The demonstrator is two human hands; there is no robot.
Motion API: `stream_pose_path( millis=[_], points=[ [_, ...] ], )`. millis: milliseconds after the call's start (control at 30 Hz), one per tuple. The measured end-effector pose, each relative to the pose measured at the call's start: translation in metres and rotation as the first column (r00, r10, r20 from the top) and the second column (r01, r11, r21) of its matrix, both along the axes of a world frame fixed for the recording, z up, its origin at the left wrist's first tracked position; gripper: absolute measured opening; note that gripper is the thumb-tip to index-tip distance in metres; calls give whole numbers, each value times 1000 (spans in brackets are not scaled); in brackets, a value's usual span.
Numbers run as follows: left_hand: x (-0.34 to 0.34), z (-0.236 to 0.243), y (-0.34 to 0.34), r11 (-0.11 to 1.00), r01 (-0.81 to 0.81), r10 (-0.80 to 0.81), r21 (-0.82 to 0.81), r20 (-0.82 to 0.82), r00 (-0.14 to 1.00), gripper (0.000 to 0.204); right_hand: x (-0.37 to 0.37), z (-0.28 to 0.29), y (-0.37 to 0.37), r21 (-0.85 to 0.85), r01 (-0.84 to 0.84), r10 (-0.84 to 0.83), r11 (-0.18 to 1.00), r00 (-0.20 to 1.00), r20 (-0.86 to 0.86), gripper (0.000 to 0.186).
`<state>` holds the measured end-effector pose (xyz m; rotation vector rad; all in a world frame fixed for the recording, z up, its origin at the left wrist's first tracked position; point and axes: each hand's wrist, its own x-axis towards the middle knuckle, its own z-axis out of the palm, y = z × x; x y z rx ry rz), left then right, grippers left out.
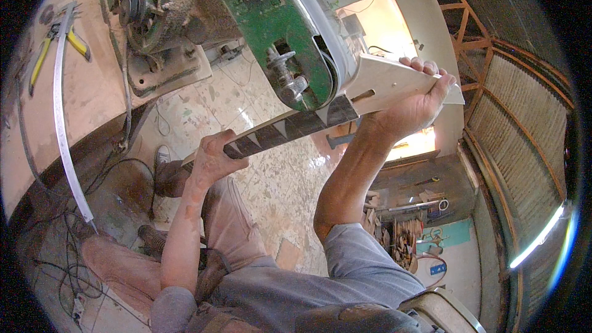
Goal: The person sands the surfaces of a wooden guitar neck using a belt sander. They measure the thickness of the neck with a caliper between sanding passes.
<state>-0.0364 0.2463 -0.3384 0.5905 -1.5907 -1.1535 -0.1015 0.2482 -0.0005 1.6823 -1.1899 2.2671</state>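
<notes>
I hold a guitar neck [280, 129] with a dark fingerboard and pale triangular inlays, slanting across the middle of the view. My left hand [216, 159] is closed round the neck toward its lower left end. My right hand [425, 92] grips the edge of the pale, flat headstock [385, 80], which has a small slot close to the fingerboard. The rounded end of a green belt sander [302, 80] stands against the neck where it meets the headstock. The exact contact with the belt is hidden behind the machine's end.
A dusty motor with a pulley [151, 9] sits at upper left. Yellow-handled pliers [77, 43] and a long metal rule [60, 98] lie on the dusty bench [102, 95]. Cables [74, 271] tangle at lower left. Wood pieces [404, 240] are stacked at right.
</notes>
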Motion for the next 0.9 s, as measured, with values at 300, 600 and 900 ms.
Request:
stream_pose_path(
  millis=[300, 600, 900],
  points=[
    [0, -2, -3, 992, 91, -97, 91, 71, 993, 61, 5, -3, 1, -9, 75, -75, 997, 997, 34, 19],
    [2, -1, 1, 987, 89, -104, 131, 113, 988, 70, 8, -7, 2, 9, 176, -176, 984, 984, 22, 22],
    [-3, -14, 3, 999, -40, 43, -31, 87, 995, 70, 14, -11, 1, -12, 159, -158, 987, 985, 70, 23]
  ],
)
